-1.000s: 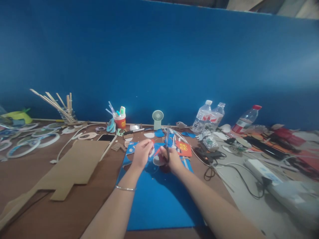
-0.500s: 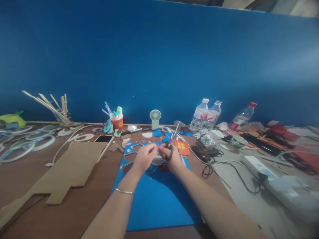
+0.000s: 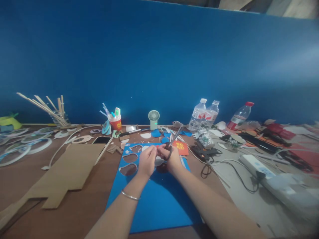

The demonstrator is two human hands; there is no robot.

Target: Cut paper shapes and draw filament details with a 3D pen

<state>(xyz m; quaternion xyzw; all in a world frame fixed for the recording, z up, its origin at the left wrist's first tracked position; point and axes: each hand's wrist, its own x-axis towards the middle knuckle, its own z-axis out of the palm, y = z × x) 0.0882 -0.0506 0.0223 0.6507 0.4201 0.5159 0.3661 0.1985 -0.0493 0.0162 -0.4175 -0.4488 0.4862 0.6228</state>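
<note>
My right hand (image 3: 171, 158) grips a pair of scissors (image 3: 173, 140) whose blades point up and to the right. My left hand (image 3: 147, 161) is pressed close against it, pinching a small piece that I cannot make out between the fingers. Both hands hover over a blue foam sheet (image 3: 154, 196) with several oval holes cut from its upper left part. A white oval cutout (image 3: 158, 161) lies under the hands. A thin bracelet circles my left wrist.
A large cardboard piece (image 3: 72, 169) lies left of the sheet, a phone (image 3: 101, 140) behind it. A red cup of pens (image 3: 116, 123), a small fan (image 3: 153, 119), water bottles (image 3: 197, 115), a glue gun (image 3: 204, 152) and a power strip (image 3: 254, 164) with cables stand behind and right. Rings (image 3: 30, 146) lie far left.
The hands have closed together and the scissors have tilted from upright to pointing right. The blue sheet has shifted, and its oval holes now show at the left.
</note>
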